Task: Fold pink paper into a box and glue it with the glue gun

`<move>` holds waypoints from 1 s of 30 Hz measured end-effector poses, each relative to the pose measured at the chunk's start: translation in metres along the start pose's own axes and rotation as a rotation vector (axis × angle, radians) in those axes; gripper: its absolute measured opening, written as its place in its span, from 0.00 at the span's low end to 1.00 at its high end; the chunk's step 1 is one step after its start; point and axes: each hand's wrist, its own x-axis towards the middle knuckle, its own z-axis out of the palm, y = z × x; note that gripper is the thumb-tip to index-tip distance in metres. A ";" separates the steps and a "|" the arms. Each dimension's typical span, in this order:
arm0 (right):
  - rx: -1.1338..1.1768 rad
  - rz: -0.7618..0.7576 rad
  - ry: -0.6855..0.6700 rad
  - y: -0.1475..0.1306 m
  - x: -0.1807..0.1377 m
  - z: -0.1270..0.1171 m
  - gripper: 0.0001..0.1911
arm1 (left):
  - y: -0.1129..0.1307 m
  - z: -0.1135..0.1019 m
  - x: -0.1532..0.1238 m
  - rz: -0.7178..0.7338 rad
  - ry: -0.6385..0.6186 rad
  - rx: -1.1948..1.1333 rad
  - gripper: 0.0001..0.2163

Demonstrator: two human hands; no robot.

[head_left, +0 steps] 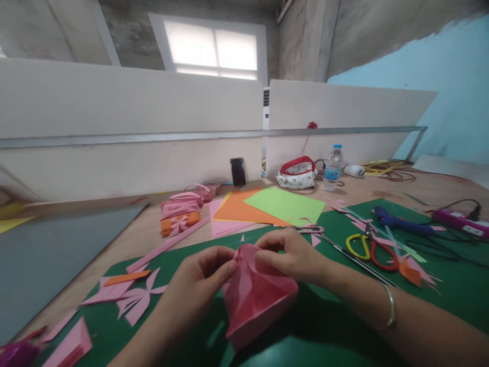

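A folded pink paper box or bag is held over the green cutting mat, its open side facing me. My left hand pinches its upper left corner between thumb and fingers. On the upper right edge, my right hand is closed with the thumb on the inner face and the fingers behind. Both hands hold the same piece near its top. Left of my left hand lie a pink paper bow cutout and an orange paper strip.
Scissors, a blue glue gun and paper scraps lie to the right. Behind are coloured sheets, finished-looking pink and orange paper boxes, a phone, a pouch and a water bottle. Folded pink paper lies front left.
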 end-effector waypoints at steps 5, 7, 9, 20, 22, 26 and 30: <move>0.042 0.068 0.163 -0.001 -0.001 0.002 0.06 | 0.002 0.015 -0.005 -0.015 0.075 -0.008 0.30; 0.077 0.088 0.178 0.000 -0.001 0.004 0.06 | -0.002 0.022 -0.008 -0.001 0.140 0.087 0.42; 0.118 0.097 0.146 0.000 -0.001 0.005 0.06 | -0.008 0.026 -0.009 0.026 0.183 0.194 0.47; 0.186 0.111 -0.005 0.002 -0.001 0.005 0.05 | -0.006 0.007 -0.002 0.167 0.275 0.608 0.06; 0.240 0.103 -0.053 -0.001 -0.002 0.007 0.08 | -0.003 0.009 -0.003 0.201 0.238 0.676 0.07; 0.267 0.121 -0.129 -0.004 -0.003 0.005 0.16 | 0.002 0.012 -0.006 0.225 0.255 0.680 0.06; 0.117 0.131 -0.037 0.004 0.001 -0.001 0.14 | 0.008 0.012 -0.009 0.162 0.315 0.461 0.11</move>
